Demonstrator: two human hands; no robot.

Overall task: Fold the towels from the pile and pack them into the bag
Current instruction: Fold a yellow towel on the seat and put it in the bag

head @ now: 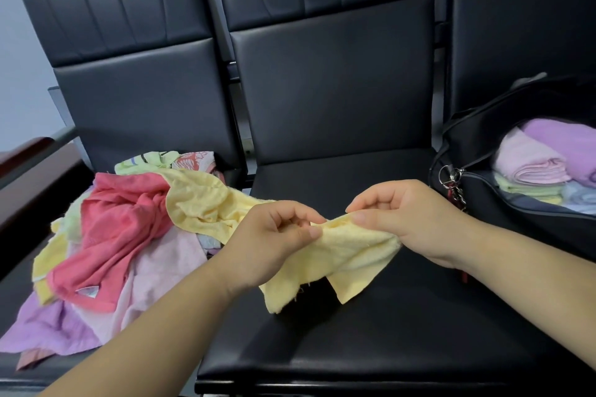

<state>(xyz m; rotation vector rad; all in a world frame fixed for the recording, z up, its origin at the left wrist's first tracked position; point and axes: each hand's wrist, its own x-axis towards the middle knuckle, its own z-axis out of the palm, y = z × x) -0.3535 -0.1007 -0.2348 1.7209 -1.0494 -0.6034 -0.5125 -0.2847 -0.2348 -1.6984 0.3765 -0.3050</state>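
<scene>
We are midway: several folded towels (532, 164) already sit in the black bag (467, 138) on the right seat. Our left hand (274, 235) and right hand (403, 216) pinch a yellow towel (348, 251) over the middle seat (371, 332), its far end trailing onto the pile (113, 229), where perhaps a half-dozen unfolded towels remain.

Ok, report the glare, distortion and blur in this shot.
Head view: wide-angle distortion leans the chair backs outward at the edges; soft sheen on the black seat; left hand, right hand and yellow towel sharp, evenly lit.

Black padded bench seats (322, 348): towel pile (122, 226) on left seat, open bag (477, 138) on right seat
</scene>
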